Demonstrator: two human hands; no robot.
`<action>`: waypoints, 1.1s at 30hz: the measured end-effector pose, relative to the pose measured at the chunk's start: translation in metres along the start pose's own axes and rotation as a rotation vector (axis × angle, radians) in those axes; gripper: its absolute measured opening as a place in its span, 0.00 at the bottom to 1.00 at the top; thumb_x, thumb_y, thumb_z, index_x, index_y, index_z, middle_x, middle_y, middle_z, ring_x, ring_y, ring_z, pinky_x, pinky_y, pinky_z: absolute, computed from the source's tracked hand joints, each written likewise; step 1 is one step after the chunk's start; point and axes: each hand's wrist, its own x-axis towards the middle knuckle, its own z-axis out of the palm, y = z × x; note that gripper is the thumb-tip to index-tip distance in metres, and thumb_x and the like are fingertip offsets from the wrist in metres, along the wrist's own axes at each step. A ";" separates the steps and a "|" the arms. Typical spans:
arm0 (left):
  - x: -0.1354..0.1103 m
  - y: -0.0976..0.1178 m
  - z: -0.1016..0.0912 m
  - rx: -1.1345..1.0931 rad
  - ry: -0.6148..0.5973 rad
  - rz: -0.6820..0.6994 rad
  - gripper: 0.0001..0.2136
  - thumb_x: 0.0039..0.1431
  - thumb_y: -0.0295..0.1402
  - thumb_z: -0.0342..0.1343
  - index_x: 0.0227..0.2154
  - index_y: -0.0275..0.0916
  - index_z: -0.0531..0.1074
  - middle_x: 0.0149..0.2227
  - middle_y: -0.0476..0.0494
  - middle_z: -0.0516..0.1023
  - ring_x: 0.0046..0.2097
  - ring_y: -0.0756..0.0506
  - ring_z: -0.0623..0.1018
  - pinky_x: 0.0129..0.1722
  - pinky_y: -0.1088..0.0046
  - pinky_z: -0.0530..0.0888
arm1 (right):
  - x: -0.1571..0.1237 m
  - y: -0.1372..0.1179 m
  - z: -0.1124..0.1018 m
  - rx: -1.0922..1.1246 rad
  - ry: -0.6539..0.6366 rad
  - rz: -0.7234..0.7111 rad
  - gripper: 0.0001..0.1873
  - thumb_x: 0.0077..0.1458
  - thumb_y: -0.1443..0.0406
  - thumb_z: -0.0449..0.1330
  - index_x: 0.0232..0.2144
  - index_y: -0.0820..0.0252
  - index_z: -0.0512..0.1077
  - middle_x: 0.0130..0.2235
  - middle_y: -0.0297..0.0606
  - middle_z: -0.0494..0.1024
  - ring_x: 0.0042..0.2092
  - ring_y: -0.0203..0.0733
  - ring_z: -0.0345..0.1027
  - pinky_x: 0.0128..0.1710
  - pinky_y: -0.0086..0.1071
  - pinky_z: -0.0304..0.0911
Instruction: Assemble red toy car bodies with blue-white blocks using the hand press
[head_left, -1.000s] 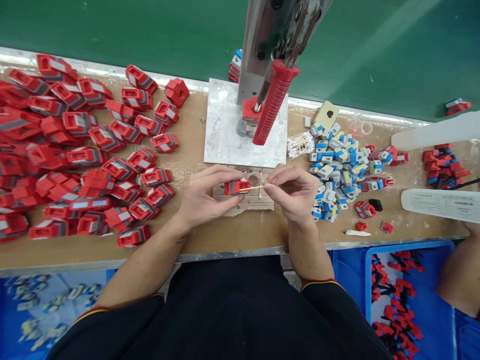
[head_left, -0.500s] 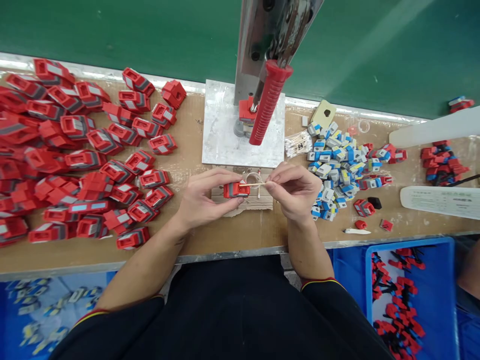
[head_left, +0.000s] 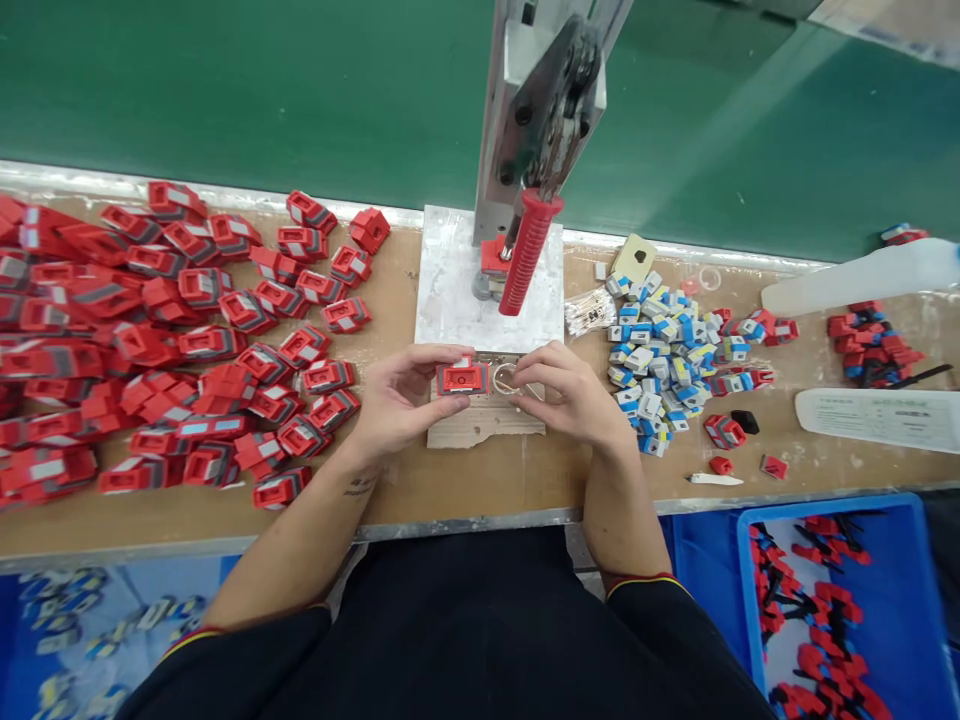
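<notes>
My left hand (head_left: pixel 401 395) pinches a small red plastic block (head_left: pixel 461 378) with a grey side, held just above a scrap of cardboard (head_left: pixel 480 425) at the bench middle. My right hand (head_left: pixel 571 392) is closed beside it, fingers pinched near a small clear round dish (head_left: pixel 505 379); a thin stick seems to be in them but I cannot make it out. Both hands sit in front of the grey base plate (head_left: pixel 457 300) of a hand press with a red-gripped lever (head_left: pixel 527 252).
A large spread of red blocks (head_left: pixel 172 340) covers the bench's left. A pile of small blue, grey and yellow parts (head_left: pixel 664 345) lies right of the press, with cotton swabs (head_left: pixel 589 312). A blue bin (head_left: pixel 900 600) of red and black parts stands lower right.
The red block has been turned so its open face shows upward. My right hand has drawn the stick back from the block toward the clear dish. The camera has tilted, shifting the view down.
</notes>
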 end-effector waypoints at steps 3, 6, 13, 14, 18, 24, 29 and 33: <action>0.001 0.001 -0.004 0.021 0.015 -0.020 0.18 0.54 0.40 0.79 0.45 0.42 0.84 0.48 0.37 0.89 0.47 0.40 0.89 0.48 0.65 0.88 | -0.015 0.005 -0.028 -0.017 0.166 0.063 0.14 0.62 0.53 0.71 0.47 0.50 0.81 0.46 0.39 0.84 0.45 0.46 0.76 0.41 0.39 0.71; 0.001 -0.002 -0.009 0.040 0.031 -0.020 0.18 0.56 0.41 0.77 0.46 0.44 0.83 0.47 0.40 0.89 0.43 0.42 0.89 0.43 0.67 0.88 | -0.038 0.007 -0.075 -0.250 0.486 0.180 0.10 0.65 0.55 0.67 0.44 0.51 0.81 0.44 0.39 0.83 0.42 0.45 0.74 0.38 0.39 0.69; -0.002 -0.009 -0.012 0.027 0.057 -0.012 0.16 0.61 0.42 0.74 0.49 0.45 0.82 0.48 0.42 0.89 0.42 0.42 0.89 0.40 0.66 0.88 | -0.051 0.019 -0.108 -0.776 -0.197 0.427 0.08 0.61 0.65 0.67 0.44 0.56 0.82 0.46 0.49 0.84 0.49 0.58 0.74 0.53 0.52 0.71; -0.002 -0.010 -0.012 0.022 0.059 -0.015 0.17 0.60 0.41 0.74 0.49 0.45 0.82 0.48 0.41 0.89 0.42 0.42 0.89 0.40 0.66 0.88 | -0.048 0.022 -0.106 -0.814 -0.250 0.441 0.10 0.61 0.66 0.67 0.45 0.57 0.82 0.48 0.50 0.83 0.50 0.59 0.74 0.54 0.53 0.71; 0.001 -0.010 -0.011 -0.015 0.086 0.003 0.17 0.57 0.41 0.77 0.47 0.45 0.82 0.45 0.43 0.90 0.40 0.43 0.89 0.38 0.69 0.87 | -0.043 0.032 -0.106 -0.871 -0.334 0.497 0.15 0.61 0.73 0.61 0.46 0.58 0.83 0.48 0.51 0.83 0.50 0.57 0.76 0.55 0.50 0.72; -0.001 -0.005 -0.003 -0.057 0.074 -0.022 0.18 0.56 0.41 0.77 0.46 0.42 0.82 0.46 0.40 0.89 0.41 0.42 0.89 0.41 0.67 0.87 | -0.054 0.003 -0.104 -0.460 0.218 0.276 0.12 0.67 0.66 0.61 0.50 0.51 0.81 0.49 0.45 0.82 0.50 0.52 0.79 0.49 0.47 0.77; -0.003 0.000 0.010 -0.120 0.042 0.005 0.18 0.56 0.42 0.77 0.46 0.41 0.83 0.45 0.39 0.88 0.43 0.43 0.88 0.45 0.68 0.86 | -0.021 -0.030 -0.055 0.314 0.460 -0.020 0.09 0.69 0.59 0.64 0.50 0.41 0.80 0.49 0.36 0.79 0.37 0.39 0.82 0.31 0.34 0.79; -0.005 0.001 0.013 -0.154 0.065 0.006 0.17 0.56 0.40 0.77 0.45 0.40 0.84 0.47 0.38 0.87 0.44 0.44 0.87 0.45 0.69 0.85 | 0.009 -0.035 -0.012 0.605 0.480 -0.051 0.03 0.65 0.59 0.69 0.42 0.46 0.81 0.48 0.35 0.79 0.31 0.33 0.79 0.26 0.30 0.78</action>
